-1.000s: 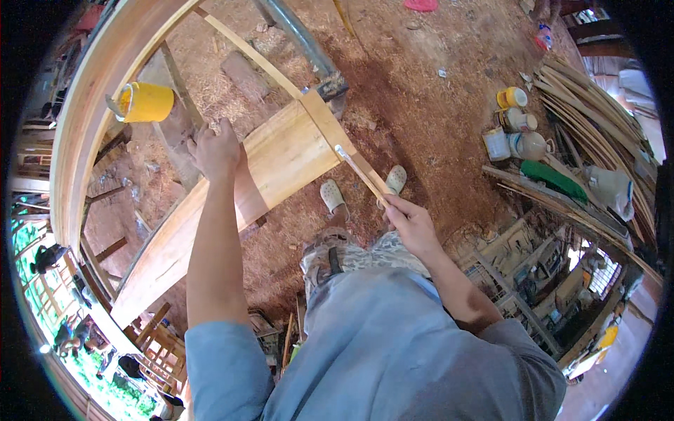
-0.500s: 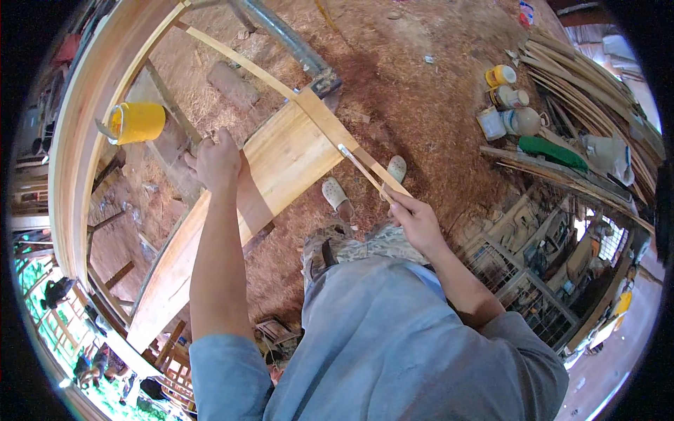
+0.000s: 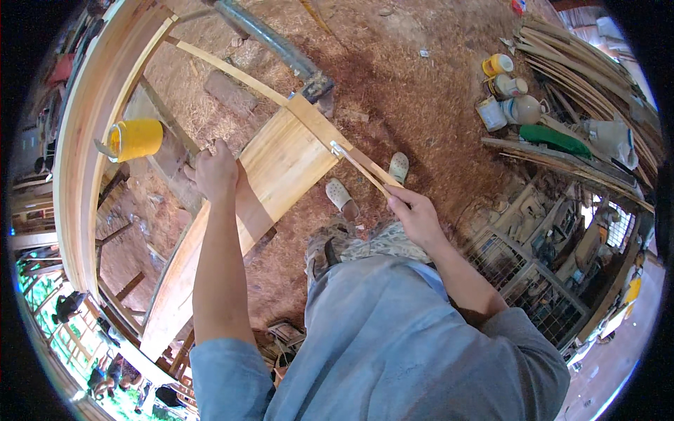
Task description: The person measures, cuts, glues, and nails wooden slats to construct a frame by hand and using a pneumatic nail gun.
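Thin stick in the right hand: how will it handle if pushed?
The thin stick is probably stiff: it looks straight. Likely light, being slim and held by one end in the right hand. Its whitish tip might be slick or sticky if wet; I can't tell.

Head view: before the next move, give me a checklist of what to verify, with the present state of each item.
1. Right hand gripping the thin stick: ok, fingers closed around it.
2. White tip of the stick at the end of the wide board: ok.
3. Left hand bearing on the board: cannot tell; it is at the far edge, contact hidden.
4. Yellow container firmly supported: cannot tell; its support is unclear.
5. Both clogs on the ground: ok.
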`<state>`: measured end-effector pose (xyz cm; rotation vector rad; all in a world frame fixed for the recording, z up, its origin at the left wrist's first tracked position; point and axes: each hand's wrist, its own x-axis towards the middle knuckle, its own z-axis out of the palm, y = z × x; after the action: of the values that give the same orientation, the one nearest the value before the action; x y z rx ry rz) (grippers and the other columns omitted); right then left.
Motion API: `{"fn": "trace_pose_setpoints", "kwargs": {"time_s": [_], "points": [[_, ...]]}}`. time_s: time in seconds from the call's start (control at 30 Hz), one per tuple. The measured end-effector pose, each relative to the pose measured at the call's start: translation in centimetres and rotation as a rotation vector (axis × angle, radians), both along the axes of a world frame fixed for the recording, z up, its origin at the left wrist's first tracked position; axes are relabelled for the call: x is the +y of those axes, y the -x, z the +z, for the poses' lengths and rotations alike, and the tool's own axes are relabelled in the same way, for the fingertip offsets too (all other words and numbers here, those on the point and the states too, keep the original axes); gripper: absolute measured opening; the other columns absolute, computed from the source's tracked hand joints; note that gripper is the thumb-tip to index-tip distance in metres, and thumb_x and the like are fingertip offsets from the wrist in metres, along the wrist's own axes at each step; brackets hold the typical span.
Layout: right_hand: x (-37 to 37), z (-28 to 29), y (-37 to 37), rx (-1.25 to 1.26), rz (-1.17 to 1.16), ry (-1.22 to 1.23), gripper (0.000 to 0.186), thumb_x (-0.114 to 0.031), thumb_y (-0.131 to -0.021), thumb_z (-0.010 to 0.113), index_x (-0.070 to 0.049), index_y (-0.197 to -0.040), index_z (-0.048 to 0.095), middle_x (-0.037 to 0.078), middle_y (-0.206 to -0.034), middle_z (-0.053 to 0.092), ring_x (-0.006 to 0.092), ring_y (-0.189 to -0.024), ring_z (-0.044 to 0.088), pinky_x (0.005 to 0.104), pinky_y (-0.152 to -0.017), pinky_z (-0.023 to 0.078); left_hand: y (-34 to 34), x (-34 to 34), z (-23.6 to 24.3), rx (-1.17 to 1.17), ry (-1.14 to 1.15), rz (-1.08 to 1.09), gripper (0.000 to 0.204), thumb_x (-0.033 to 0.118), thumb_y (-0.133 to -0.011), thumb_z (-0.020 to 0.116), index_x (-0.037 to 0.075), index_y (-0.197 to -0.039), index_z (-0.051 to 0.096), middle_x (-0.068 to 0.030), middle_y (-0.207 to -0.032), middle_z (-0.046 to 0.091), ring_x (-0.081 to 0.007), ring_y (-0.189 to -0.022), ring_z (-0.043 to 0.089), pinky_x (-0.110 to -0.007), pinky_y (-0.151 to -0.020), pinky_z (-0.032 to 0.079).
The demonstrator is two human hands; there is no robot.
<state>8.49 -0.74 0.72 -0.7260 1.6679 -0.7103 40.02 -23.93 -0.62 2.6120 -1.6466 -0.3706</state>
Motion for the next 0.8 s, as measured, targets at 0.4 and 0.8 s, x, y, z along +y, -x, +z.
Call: {"fn": "trace_pose_setpoints", "kwargs": {"time_s": [0.4, 0.8], "points": [[0.2, -0.2, 0.8, -0.102, 0.0, -0.082, 0.03, -0.017, -0.095, 0.059, -0.002, -0.121, 0.065, 0.004, -0.084, 0.066, 0.0113, -0.07, 0.059, 0.0267, -0.068, 0.049, 0.8, 0.3, 1.1, -0.027, -0.011, 0.005, 0.067, 0.054, -0.091, 0.042, -0.004, -0.114, 0.065, -0.0197, -0.138, 0.052, -0.041, -0.142, 0.024, -0.057, -0.113, 0.022], [1.0, 0.5, 0.8, -0.094, 0.021, -0.103, 0.03, -0.017, -0.094, 0.06, -0.002, -0.12, 0.066, 0.005, -0.092, 0.067, 0.0124, -0.079, 0.059, 0.0284, -0.075, 0.049, 0.3, 0.3, 0.2, -0.053, 0.01, 0.024, 0.067, 0.055, -0.091, 0.043, -0.003, -0.117, 0.065, -0.0176, -0.14, 0.051, -0.0408, -0.142, 0.024, -0.058, -0.112, 0.023]]}}
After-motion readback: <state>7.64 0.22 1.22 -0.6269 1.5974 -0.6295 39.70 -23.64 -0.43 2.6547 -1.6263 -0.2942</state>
